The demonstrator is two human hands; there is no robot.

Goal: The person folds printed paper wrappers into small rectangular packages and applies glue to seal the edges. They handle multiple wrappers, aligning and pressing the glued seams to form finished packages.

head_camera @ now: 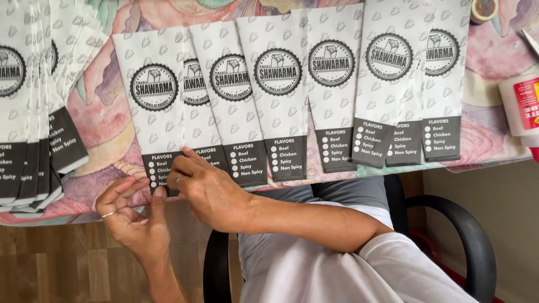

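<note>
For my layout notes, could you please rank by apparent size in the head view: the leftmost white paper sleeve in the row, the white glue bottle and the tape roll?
1. Leftmost white paper sleeve
2. White glue bottle, cut off by the frame
3. Tape roll, also cropped, so unsure

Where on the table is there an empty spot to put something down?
The bare patches of tablecloth are between the left stack of bags and the row of paper bags, and at the right by the glue bottle. The middle is crowded; both hands work at the front edge.
</note>
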